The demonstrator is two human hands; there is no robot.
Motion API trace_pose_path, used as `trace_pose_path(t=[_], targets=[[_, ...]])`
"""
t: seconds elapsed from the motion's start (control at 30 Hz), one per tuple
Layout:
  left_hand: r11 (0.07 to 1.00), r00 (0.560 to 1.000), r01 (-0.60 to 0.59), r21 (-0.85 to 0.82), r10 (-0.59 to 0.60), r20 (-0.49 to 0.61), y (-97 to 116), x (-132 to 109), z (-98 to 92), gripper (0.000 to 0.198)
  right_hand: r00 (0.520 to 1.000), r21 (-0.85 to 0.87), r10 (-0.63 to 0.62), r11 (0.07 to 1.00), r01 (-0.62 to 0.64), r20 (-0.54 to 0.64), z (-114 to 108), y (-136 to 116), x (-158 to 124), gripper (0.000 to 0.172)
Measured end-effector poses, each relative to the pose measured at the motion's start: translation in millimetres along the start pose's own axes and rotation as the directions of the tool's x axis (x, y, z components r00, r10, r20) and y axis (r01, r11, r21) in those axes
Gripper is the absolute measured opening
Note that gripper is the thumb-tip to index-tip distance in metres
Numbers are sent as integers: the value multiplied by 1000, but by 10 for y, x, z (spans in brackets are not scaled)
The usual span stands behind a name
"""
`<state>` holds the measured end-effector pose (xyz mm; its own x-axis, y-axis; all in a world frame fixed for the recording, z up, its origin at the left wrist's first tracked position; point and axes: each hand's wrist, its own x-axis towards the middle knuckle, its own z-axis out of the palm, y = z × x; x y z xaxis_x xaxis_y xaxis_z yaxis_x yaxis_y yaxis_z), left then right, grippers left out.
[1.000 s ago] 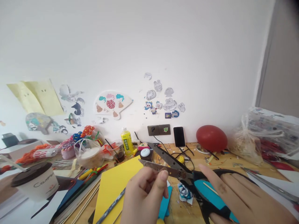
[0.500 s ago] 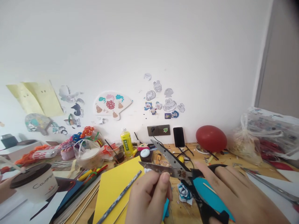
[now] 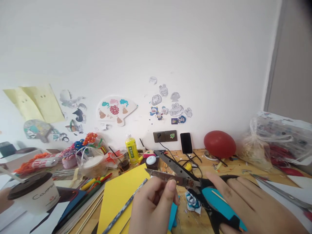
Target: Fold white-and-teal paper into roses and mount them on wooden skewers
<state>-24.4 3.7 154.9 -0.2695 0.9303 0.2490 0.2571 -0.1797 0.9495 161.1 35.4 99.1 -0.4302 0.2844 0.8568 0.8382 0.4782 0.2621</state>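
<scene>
My right hand (image 3: 246, 208) grips the black and teal handles of a large pair of scissors (image 3: 180, 174), whose blades stand apart and point left. My left hand (image 3: 152, 208) is closed in a pinch just under the lower blade; what it holds is too small to make out. A thin grey stick (image 3: 126, 204) slants across the yellow sheet of paper (image 3: 117, 191) beside that hand. A small blue and white folded paper piece (image 3: 193, 200) lies on the wooden table (image 3: 226, 169) below the scissors' pivot.
A paper coffee cup (image 3: 34, 195) stands at the left, with another person's fingers at the frame edge. Coloured sticks, a yellow bottle (image 3: 131, 149), plastic cups, a phone (image 3: 186, 143), a red balloon (image 3: 219, 144) and plastic bags (image 3: 275, 143) crowd the table.
The scissor blades have closed slightly since half a second ago. My hands have barely shifted; the view has drifted a little.
</scene>
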Motion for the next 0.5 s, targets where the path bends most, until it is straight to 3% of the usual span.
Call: trace_pose_path(t=[0.5], targets=[[997, 997, -24, 69, 19, 80, -110, 131, 22, 37, 999, -25, -43, 999, 43, 7, 0, 5, 21, 43]])
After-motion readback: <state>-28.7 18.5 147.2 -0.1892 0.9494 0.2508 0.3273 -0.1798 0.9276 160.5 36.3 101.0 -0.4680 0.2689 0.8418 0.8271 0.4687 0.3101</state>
